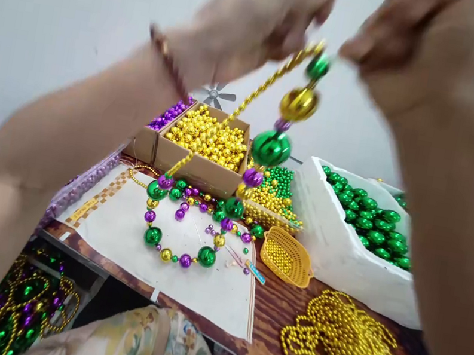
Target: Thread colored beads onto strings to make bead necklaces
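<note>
Here, a blurred left hand is raised near a beaded necklace, hanging over the white cloth on the tabletop; rightward lie a small blue-ended tool (markings too small to read) and the raised right hand. Whether either hand's fingers pinch the strand, blur leaves unclear.

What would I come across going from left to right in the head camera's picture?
Tangled bead strands → box of purple beads → box of gold beads → yellow basket → white foam box.
</note>
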Demonstrator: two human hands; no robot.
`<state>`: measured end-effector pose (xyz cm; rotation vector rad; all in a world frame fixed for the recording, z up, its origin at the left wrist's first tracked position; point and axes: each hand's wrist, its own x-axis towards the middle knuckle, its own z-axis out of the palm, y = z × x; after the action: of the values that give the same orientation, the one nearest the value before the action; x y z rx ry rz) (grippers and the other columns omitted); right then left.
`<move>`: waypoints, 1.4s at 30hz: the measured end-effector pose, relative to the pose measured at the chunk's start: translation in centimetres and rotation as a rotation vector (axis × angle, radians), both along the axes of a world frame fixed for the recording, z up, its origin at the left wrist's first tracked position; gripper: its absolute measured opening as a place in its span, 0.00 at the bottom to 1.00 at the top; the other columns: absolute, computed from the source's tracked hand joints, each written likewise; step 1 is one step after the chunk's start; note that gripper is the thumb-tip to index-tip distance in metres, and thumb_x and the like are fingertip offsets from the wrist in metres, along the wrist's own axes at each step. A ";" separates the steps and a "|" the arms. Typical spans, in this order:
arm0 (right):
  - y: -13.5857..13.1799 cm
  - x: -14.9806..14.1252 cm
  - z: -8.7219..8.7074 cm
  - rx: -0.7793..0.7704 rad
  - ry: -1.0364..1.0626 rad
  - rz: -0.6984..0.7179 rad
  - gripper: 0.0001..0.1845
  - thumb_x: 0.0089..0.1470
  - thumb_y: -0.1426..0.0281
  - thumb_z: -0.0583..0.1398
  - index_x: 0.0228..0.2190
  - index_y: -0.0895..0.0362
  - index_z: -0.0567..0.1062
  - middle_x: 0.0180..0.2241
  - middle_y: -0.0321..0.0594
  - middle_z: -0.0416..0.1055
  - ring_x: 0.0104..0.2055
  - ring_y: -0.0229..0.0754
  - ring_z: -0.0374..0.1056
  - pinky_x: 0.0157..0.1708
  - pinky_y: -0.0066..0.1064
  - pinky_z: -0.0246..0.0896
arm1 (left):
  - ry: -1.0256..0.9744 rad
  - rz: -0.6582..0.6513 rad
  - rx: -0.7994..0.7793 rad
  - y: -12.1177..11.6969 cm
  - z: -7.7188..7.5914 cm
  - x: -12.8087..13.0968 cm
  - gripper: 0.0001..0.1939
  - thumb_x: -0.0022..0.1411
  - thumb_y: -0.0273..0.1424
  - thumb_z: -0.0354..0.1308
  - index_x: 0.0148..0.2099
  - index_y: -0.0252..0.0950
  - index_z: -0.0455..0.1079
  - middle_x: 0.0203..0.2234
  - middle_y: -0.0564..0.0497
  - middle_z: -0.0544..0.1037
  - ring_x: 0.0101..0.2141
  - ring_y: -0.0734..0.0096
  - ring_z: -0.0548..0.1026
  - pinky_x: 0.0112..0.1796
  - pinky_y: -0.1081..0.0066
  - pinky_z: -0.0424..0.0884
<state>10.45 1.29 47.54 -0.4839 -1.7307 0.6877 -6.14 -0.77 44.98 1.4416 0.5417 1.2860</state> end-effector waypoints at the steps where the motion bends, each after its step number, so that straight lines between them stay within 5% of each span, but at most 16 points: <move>1: -0.4 -0.5 -1.0 -0.091 0.009 -0.038 0.25 0.59 0.84 0.48 0.14 0.60 0.70 0.10 0.25 0.52 0.14 0.20 0.59 0.20 0.23 0.50 | 0.003 0.025 0.082 0.1 -1.1 0.0 0.19 0.73 0.21 0.38 0.26 0.27 0.56 0.19 0.64 0.57 0.15 0.99 0.65 0.24 0.92 0.54; 3: -0.8 -1.3 -3.0 -0.220 0.051 -0.029 0.24 0.63 0.80 0.55 0.15 0.57 0.71 0.09 0.25 0.50 0.11 0.22 0.48 0.18 0.22 0.55 | 0.007 0.028 0.155 0.4 -3.3 -0.1 0.19 0.71 0.15 0.42 0.25 0.28 0.58 0.18 0.63 0.61 0.13 0.99 0.60 0.23 0.91 0.56; 7: -0.8 -1.5 -5.9 -0.269 0.020 0.023 0.21 0.63 0.75 0.61 0.18 0.57 0.72 0.11 0.25 0.49 0.12 0.25 0.43 0.16 0.23 0.54 | -0.054 -0.019 0.124 0.6 -6.8 -0.7 0.19 0.71 0.17 0.48 0.26 0.29 0.61 0.19 0.58 0.64 0.15 0.94 0.61 0.22 0.86 0.61; 12: -1.2 -1.5 -8.9 -0.292 -0.137 0.072 0.12 0.58 0.67 0.66 0.24 0.57 0.76 0.15 0.28 0.55 0.17 0.28 0.51 0.17 0.25 0.57 | -0.191 0.004 0.068 0.3 -10.2 -1.5 0.15 0.69 0.24 0.58 0.28 0.32 0.65 0.20 0.57 0.65 0.21 0.84 0.68 0.30 0.77 0.70; 17: -1.7 -1.7 -9.9 -0.241 -0.235 0.049 0.12 0.58 0.66 0.66 0.25 0.58 0.77 0.18 0.32 0.62 0.19 0.30 0.57 0.18 0.26 0.56 | -0.314 0.149 0.154 0.4 -11.3 -0.9 0.13 0.70 0.30 0.58 0.30 0.35 0.67 0.23 0.54 0.69 0.29 0.76 0.73 0.39 0.70 0.73; 30: -2.2 -2.1 -9.5 -0.155 -0.398 -0.025 0.18 0.55 0.58 0.67 0.22 0.57 0.75 0.16 0.31 0.64 0.19 0.30 0.59 0.18 0.26 0.54 | -0.297 0.143 0.133 0.6 -9.9 0.5 0.16 0.73 0.31 0.51 0.30 0.35 0.66 0.25 0.53 0.71 0.34 0.75 0.76 0.39 0.73 0.73; 36: -2.2 -1.2 -8.2 -0.085 -0.472 -0.023 0.16 0.61 0.65 0.64 0.23 0.57 0.74 0.15 0.30 0.60 0.18 0.29 0.54 0.18 0.25 0.49 | -0.274 0.100 0.121 4.1 -10.1 -2.5 0.14 0.71 0.39 0.53 0.38 0.35 0.71 0.36 0.50 0.79 0.46 0.69 0.79 0.47 0.67 0.74; 42: -3.7 -1.4 -2.6 0.033 -0.504 0.044 0.13 0.61 0.73 0.63 0.23 0.59 0.75 0.15 0.29 0.62 0.17 0.27 0.56 0.16 0.22 0.51 | 0.072 -0.351 0.000 8.4 -10.3 -1.9 0.19 0.67 0.45 0.58 0.46 0.34 0.72 0.41 0.41 0.82 0.42 0.63 0.80 0.48 0.61 0.75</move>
<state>9.07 -2.40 44.93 -0.6358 -2.2261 0.5987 -8.01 7.59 34.70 1.5095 0.3160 0.9590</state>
